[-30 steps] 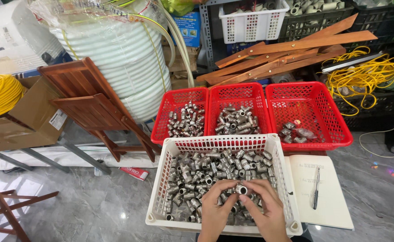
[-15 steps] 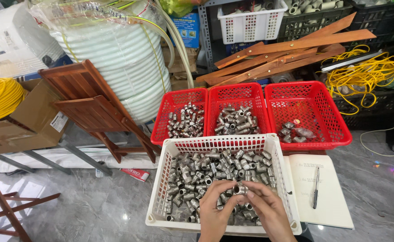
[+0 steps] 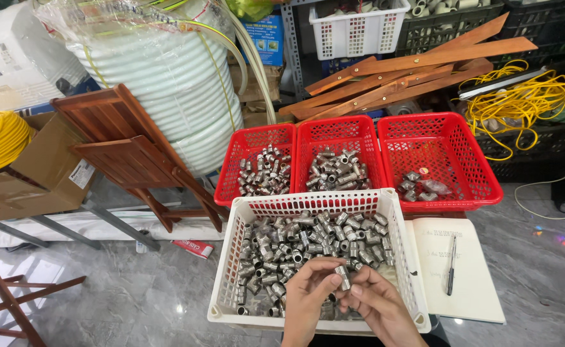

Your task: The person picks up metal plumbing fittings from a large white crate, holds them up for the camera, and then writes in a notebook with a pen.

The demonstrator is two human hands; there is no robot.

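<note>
Fitting: one short metal pipe fitting (image 3: 343,277) is held upright above the near end of the white basket (image 3: 226,270).
Left hand (image 3: 309,305): fingers are curled, the fitting is pinched from the left.
Right hand (image 3: 379,308): fingertips are closed on the same fitting from the right.
White basket: filled with a heap of like metal fittings (image 3: 301,238).
Behind: three red baskets (image 3: 337,138) are set side by side, each holding fittings.
Right of basket: an open notebook (image 3: 469,283) is laid flat, a pen (image 3: 451,265) on it.

Three baskets (image 3: 337,138) sit behind the fitting-filled crate (image 3: 224,270), a notebook (image 3: 472,283) to its right
</note>
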